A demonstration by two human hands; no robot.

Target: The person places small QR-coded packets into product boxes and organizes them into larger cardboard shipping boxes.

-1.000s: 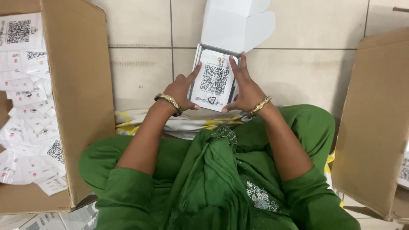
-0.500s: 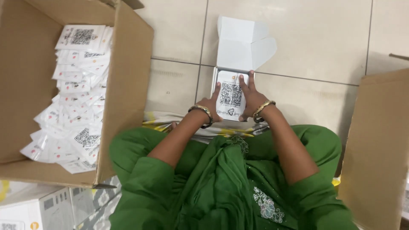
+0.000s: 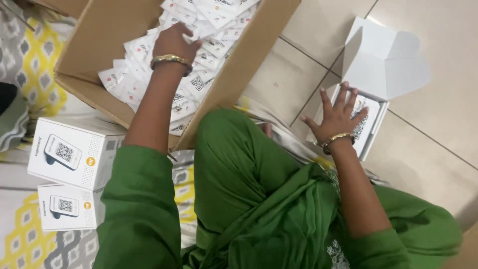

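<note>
1. Nearest, at bottom: green clothing (image 3: 259, 209) over folded legs, seen from above, seated on a tiled floor (image 3: 448, 149).
2. Near left: two closed white boxes (image 3: 69, 174), each printed with a picture of a small device, lying on a grey and yellow patterned cloth (image 3: 25, 239).
3. Right of middle: right hand (image 3: 338, 117) with a gold bangle, fingers spread wide, palm down, pressing flat on a white card with a square code (image 3: 366, 122); nothing gripped.
4. Under that card: an open white box (image 3: 376, 134) on the floor, its lid (image 3: 386, 62) standing up on the far side.
5. Far left: left hand (image 3: 174, 42), also with a gold bangle, reaching down into an open brown cardboard carton (image 3: 234, 79), fingers curled among the contents; cannot tell whether anything is held.
6. Inside the carton: a loose heap of small white packets with square codes (image 3: 199, 84), filling it from near edge to far edge.
</note>
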